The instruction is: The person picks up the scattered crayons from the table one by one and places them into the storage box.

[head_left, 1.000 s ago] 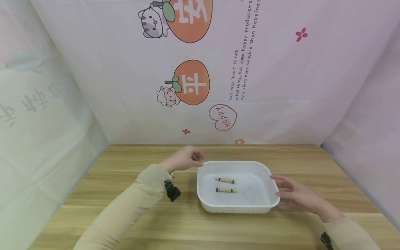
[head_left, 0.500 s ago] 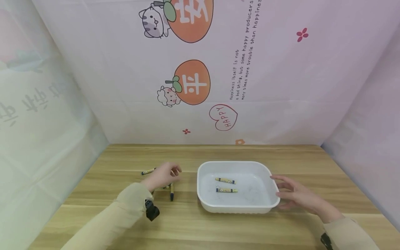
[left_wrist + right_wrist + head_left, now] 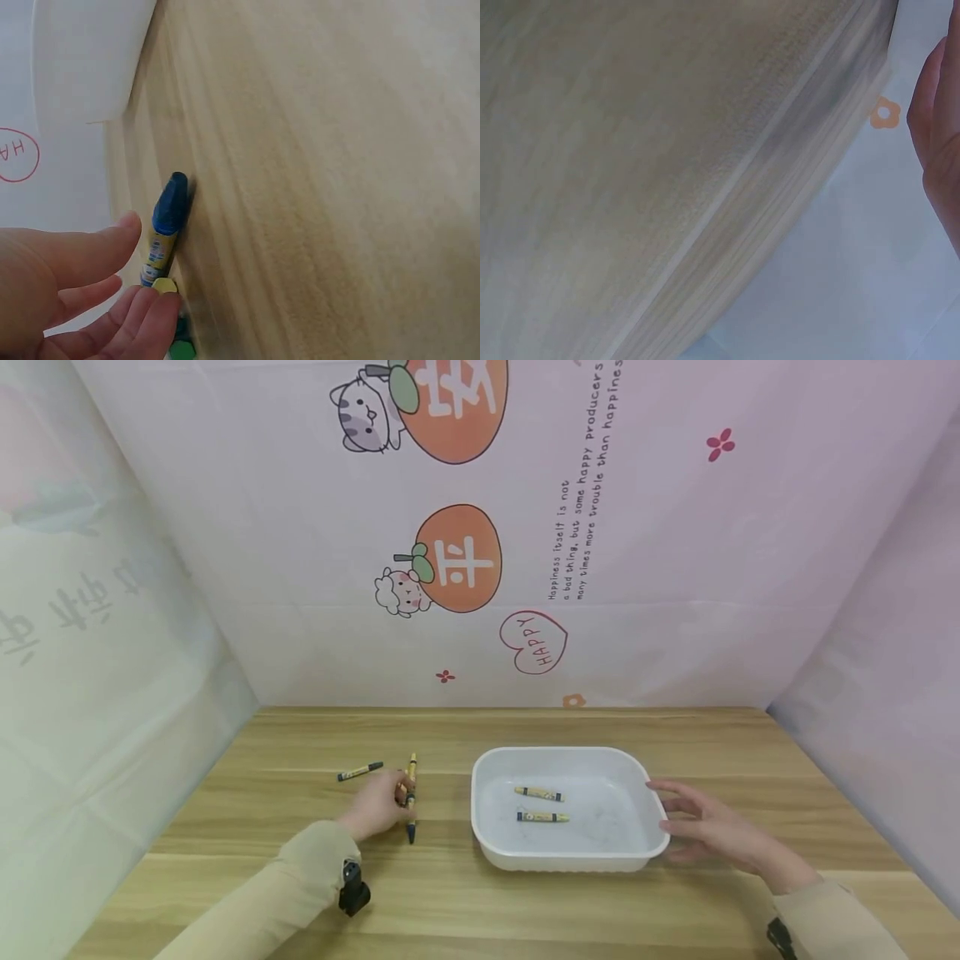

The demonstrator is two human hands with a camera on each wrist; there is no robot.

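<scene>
My left hand (image 3: 377, 803) is low over several crayons left of the white plastic tub (image 3: 570, 862). In the left wrist view, thumb and fingers stand apart around a blue-capped crayon (image 3: 171, 204), with fingertips right at a yellow crayon end (image 3: 164, 285) and a green crayon end (image 3: 182, 350). In the head view one crayon (image 3: 411, 832) points toward the near edge, another (image 3: 412, 764) away from it. A dark-tipped crayon (image 3: 360, 771) lies apart, farther left. My right hand (image 3: 708, 828) touches the tub's right rim with extended fingers.
Inside the tub lie two yellow-wrapped crayons, an upper one (image 3: 539, 793) and a lower one (image 3: 543, 817). The wooden table (image 3: 450, 910) is bounded by a printed white curtain (image 3: 645, 643) behind and at both sides.
My left hand has moved from the tub's left rim leftward and down to the loose crayons, uncovering some of them. The right hand and the tub stay in place.
</scene>
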